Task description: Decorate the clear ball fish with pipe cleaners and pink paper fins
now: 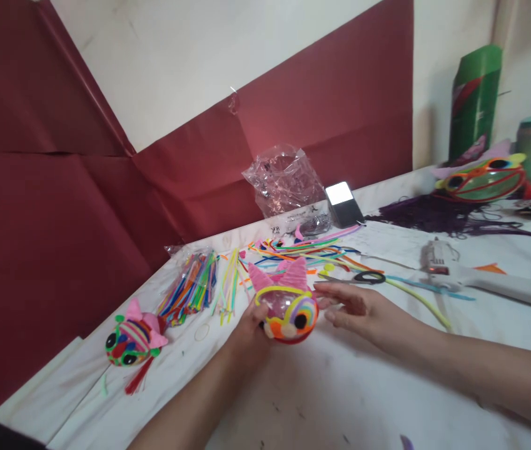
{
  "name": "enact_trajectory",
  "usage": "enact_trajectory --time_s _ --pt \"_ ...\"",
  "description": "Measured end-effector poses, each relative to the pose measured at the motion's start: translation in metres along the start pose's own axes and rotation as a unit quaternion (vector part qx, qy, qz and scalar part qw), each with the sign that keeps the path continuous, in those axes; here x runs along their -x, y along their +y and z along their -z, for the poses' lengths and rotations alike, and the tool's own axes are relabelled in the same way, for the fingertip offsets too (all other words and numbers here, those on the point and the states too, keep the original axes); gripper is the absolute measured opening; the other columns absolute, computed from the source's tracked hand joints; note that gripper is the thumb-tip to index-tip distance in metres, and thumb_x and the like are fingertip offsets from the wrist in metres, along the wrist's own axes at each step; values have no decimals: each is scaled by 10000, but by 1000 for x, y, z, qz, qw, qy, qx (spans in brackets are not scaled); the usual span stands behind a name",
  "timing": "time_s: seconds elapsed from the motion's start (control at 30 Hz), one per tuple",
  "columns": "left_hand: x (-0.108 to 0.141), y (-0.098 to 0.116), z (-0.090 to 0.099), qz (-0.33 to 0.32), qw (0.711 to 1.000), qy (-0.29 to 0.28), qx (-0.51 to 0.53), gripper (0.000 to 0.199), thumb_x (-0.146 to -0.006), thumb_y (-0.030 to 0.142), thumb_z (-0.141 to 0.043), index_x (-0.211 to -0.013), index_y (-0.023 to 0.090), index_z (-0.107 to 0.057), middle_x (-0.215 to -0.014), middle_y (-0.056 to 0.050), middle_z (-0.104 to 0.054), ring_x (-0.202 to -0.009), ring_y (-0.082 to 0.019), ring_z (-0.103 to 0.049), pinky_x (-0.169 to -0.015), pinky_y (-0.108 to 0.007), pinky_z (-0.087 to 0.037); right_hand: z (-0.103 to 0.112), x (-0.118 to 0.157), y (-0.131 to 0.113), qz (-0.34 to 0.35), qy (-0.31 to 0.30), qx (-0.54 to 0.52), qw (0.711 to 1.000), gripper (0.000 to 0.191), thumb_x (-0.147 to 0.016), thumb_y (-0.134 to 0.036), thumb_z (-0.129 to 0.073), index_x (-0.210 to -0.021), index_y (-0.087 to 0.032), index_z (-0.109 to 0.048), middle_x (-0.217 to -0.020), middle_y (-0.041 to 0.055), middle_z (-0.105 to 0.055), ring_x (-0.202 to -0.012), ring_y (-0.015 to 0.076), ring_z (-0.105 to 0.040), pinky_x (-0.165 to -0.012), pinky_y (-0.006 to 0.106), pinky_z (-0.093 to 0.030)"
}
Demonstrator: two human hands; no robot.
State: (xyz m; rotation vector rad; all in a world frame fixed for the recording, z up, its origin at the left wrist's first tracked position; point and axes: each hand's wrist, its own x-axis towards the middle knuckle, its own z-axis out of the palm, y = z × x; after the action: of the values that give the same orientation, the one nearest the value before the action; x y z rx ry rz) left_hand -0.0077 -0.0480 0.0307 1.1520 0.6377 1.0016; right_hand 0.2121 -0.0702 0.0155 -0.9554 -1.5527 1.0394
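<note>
My left hand (pixel 252 325) is closed on the near left side of a craft fish mask (pixel 288 307), a clear rounded shell trimmed with yellow, orange and purple pipe cleaners. It has pink pointed fins on top and a big black eye facing right. My right hand (pixel 354 306) is just right of it with fingers apart and slightly bent, holding nothing. Behind that hand lies a pair of scissors (pixel 369 277) with black handles. A finished-looking colourful fish (pixel 132 340) with a red tassel lies to the left.
Bundled pipe cleaners (pixel 194 284) sit in a plastic bag, with loose ones (pixel 303 253) behind the mask. A glue gun (pixel 462 278) lies right, near purple cord (pixel 424 211) and another fish mask (pixel 485 181). A phone-like device (pixel 344 205) leans at the back beside a clear bag (pixel 286 181).
</note>
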Motion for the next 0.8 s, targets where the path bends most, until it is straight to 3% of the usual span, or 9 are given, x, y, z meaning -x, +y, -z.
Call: enact_trajectory --time_s 0.1,0.23,0.33,0.43,0.5,0.57,0.67,0.8 --pt "-2 -2 10 14 999 -12 33 458 -786 458 -647 -1076 106 -684 -1071 -142 -734 -1095 -331 -642 -997 -436 -452 2 -2 -2 -2 38 -3 999 390 -697 -604 -679 -718 -226 -586 -751 31 -657 -684 184 -607 -609 314 -493" --pt "-4 -6 23 37 994 -54 89 532 -801 502 -626 -1148 101 -667 -1151 -130 -715 -1172 -306 -604 -1088 -422 -378 5 -1 -2 -14 40 20 999 406 -740 -621 -608 -645 -241 -501 -567 -42 -502 -527 137 -490 -533 290 -426" --pt "-5 -10 28 35 991 -73 107 517 -838 497 -585 -1166 104 -661 -1159 -129 -713 -1144 -297 -619 -1079 -440 -383 6 2 -4 17 36 75 996 350 -831 -559 -512 -704 -237 -567 -625 -3 -577 -573 164 -540 -565 314 -454" --pt "-5 -12 27 30 988 -92 117 513 -846 494 -582 -1176 108 -656 -1172 -127 -706 -1131 -289 -623 -1062 -435 -397 5 7 -7 109 33 154 981 264 -899 -417 -465 -947 -233 -649 -888 68 -693 -828 219 -639 -743 371 -508" --pt "-5 -13 25 25 987 -98 124 515 -843 500 -585 -1176 114 -654 -1181 -122 -702 -1143 -282 -614 -1058 -418 -398 3 10 -8 165 25 185 968 268 -930 -332 -430 -1075 -230 -631 -1038 99 -690 -968 229 -634 -835 394 -504" --pt "-4 -12 23 16 987 -96 127 490 -853 496 -574 -1163 126 -659 -1173 -110 -706 -1130 -271 -619 -1047 -402 -404 2 12 -9 193 13 198 961 280 -946 -282 -396 -1118 -228 -610 -1062 108 -677 -982 220 -632 -839 390 -510" --pt "-4 -10 18 -11 988 -88 129 444 -879 499 -541 -1124 152 -671 -1126 -86 -722 -1091 -255 -635 -1023 -394 -418 1 14 -11 199 1 198 960 252 -942 -263 -389 -1081 -226 -596 -1036 103 -665 -949 210 -627 -814 375 -514" --pt "-4 -9 15 -23 987 -97 125 466 -875 537 -536 -1102 156 -679 -1090 -75 -733 -1049 -238 -651 -973 -367 -455 1 13 -11 139 10 188 972 174 -910 -334 -431 -820 -230 -538 -805 50 -617 -700 182 -562 -626 332 -478"
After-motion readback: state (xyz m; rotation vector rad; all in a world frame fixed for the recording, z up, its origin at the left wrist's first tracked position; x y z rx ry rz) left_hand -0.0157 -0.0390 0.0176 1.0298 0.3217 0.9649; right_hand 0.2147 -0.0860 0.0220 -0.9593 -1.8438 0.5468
